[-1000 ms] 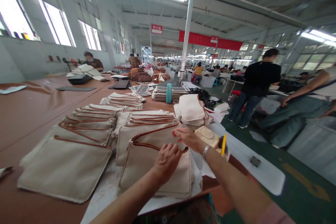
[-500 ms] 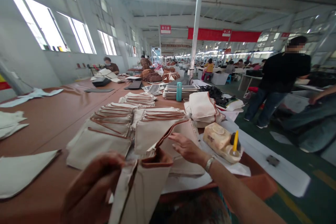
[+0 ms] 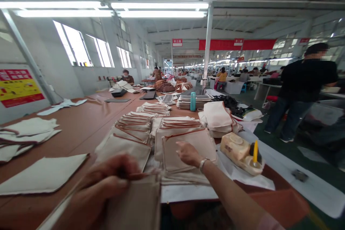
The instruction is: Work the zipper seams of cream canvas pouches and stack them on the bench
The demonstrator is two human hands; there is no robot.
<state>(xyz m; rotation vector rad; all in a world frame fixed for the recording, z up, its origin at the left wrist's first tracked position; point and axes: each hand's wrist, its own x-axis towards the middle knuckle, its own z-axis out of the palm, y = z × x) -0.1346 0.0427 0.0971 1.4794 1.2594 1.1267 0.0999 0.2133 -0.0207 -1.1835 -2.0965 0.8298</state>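
In the lower left, my left hand (image 3: 107, 183) is closed on the top edge of a beige fabric piece (image 3: 134, 205) with brown trim. The piece hangs close to the camera, and its lower part is out of frame. My right hand (image 3: 188, 153) is over a beige trimmed panel (image 3: 172, 158) on top of the middle pile, fingers slightly bent and apart. Whether the fingertips press on the panel I cannot tell. Left of that pile lies another stack of beige pieces with brown edges (image 3: 132, 147).
A cream plastic container (image 3: 234, 147) with a yellow-tipped bottle (image 3: 255, 152) stands on the right. Behind the piles is a turquoise bottle (image 3: 193, 101). More beige pieces (image 3: 40, 176) lie on the brown tabletop (image 3: 81, 129) at left. A person in black (image 3: 307, 75) stands at right.
The view has swung left and up. The piece in my left hand shows a flat face instead of an opened fold. My right hand's fingers are more bent, over the pile.
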